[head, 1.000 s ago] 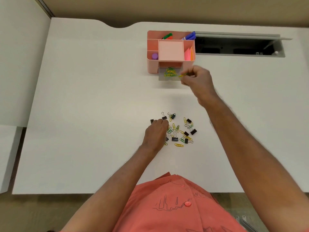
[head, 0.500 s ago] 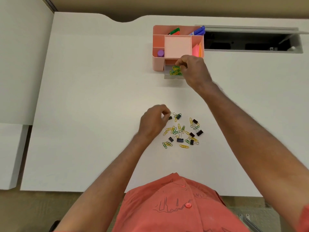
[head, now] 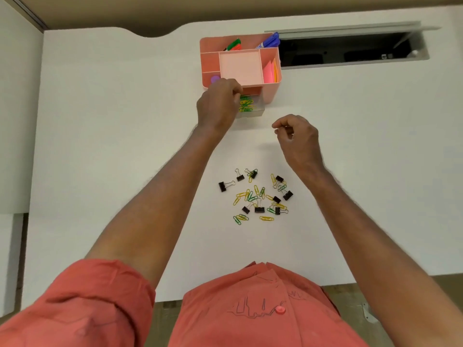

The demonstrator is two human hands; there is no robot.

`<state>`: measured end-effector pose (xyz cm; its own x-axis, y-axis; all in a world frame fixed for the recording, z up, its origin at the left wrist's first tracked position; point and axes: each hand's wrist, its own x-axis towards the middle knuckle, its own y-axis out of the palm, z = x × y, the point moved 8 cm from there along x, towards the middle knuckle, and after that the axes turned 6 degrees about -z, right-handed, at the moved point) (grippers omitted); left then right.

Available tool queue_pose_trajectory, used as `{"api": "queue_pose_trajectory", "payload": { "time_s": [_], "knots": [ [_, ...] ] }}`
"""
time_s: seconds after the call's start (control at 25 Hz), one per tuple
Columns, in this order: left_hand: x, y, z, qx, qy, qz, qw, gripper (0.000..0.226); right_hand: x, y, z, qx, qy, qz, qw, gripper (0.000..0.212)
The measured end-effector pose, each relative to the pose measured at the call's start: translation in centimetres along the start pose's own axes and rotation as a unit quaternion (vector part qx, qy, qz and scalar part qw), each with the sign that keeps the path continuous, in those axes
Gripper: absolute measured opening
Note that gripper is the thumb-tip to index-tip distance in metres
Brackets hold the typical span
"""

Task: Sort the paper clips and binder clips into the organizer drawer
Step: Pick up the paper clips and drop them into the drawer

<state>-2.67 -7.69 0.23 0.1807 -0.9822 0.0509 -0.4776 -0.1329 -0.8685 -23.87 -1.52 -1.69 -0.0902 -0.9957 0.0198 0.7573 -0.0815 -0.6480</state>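
The pink organizer [head: 271, 92] stands at the back of the white desk. Its clear drawer [head: 251, 111] is pulled out and holds yellow and green paper clips [head: 246, 105]. My left hand [head: 218, 105] is over the drawer's left side, its fingertips pinched on a green paper clip right at the drawer. To the right of the drawer, above the desk, my right hand [head: 298, 136] hovers with loosely curled fingers and nothing in it. Loose paper clips [head: 250, 195] and black binder clips [head: 259, 209] lie mixed in a pile nearer to me.
The organizer's top compartments hold markers [head: 269, 42], pink sticky notes [head: 268, 72] and a purple item [head: 215, 78]. An open cable slot [head: 345, 52] runs along the desk's back right. The desk's front edge [head: 325, 284] is close to my body.
My left hand has gone from the pile up to the drawer. My right hand has pulled back from the drawer, down and to the right, with nothing in it.
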Motion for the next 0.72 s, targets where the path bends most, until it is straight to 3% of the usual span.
{"api": "queue_pose_trajectory", "payload": {
  "time_s": [0.12, 0.24, 0.44, 0.56, 0.72],
  "knots": [
    [-0.8, 0.1, 0.2, -0.016, 0.011, -0.019, 1.0, 0.022, -1.5, 0.0, -1.2, 0.005, 0.025, 0.014, 1.0, 0.021],
    [-4.9, 0.2, 0.5, -0.077, 0.027, -0.028, 0.996, 0.017, -3.9, 1.2, -2.1, -0.012, 0.05, 0.085, 0.995, 0.018],
    [-16.6, 4.6, 2.7, -0.074, 0.006, 0.129, 0.989, 0.016, -9.2, 3.9, -3.5, -0.158, -0.008, 0.217, 0.963, 0.018],
    [-21.9, 6.5, 4.0, -0.009, 0.003, 0.167, 0.986, 0.027, -11.0, 4.6, -4.2, -0.205, -0.007, 0.233, 0.951, 0.029],
    [-23.2, 7.0, 3.8, 0.023, -0.004, 0.139, 0.99, 0.039, -11.8, 5.7, -3.5, -0.259, -0.024, 0.207, 0.943, 0.04]
  ]
}}
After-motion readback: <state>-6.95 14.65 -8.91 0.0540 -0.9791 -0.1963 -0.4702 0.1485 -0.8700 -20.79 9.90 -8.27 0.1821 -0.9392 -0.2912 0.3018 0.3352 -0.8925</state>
